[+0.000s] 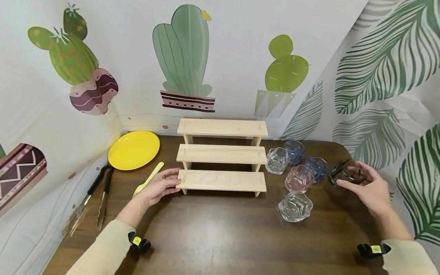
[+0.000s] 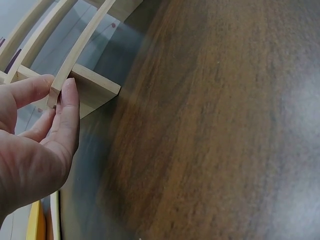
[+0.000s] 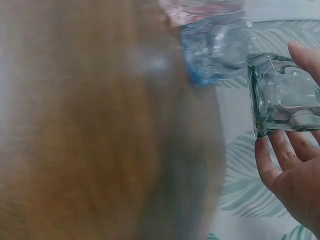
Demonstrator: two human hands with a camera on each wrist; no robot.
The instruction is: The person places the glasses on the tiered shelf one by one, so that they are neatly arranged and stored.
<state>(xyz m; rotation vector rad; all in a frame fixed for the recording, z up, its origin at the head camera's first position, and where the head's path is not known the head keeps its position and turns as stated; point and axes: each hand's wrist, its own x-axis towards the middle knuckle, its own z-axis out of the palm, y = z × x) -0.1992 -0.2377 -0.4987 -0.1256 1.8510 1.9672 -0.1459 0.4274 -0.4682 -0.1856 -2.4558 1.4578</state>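
A three-tier wooden stand (image 1: 221, 179) stands in the middle of the table. My left hand (image 1: 159, 188) pinches the left end of its lowest shelf; in the left wrist view, the thumb and fingers lie on opposite faces of the board (image 2: 75, 52). On the far right, my right hand (image 1: 374, 191) holds a dark smoky glass (image 1: 350, 172) between thumb and fingers. That same glass (image 3: 285, 95) looks greenish and see-through in the right wrist view. Just left of it is a blue glass (image 1: 317, 169).
Beside the stand are a pink glass (image 1: 299, 178), a second blue glass (image 1: 294, 152) and two clear glasses, one behind (image 1: 277, 160) and one in front (image 1: 295, 207). At left lie a yellow plate (image 1: 134, 150), a yellow fork (image 1: 149, 177) and black-handled tongs (image 1: 99, 194).
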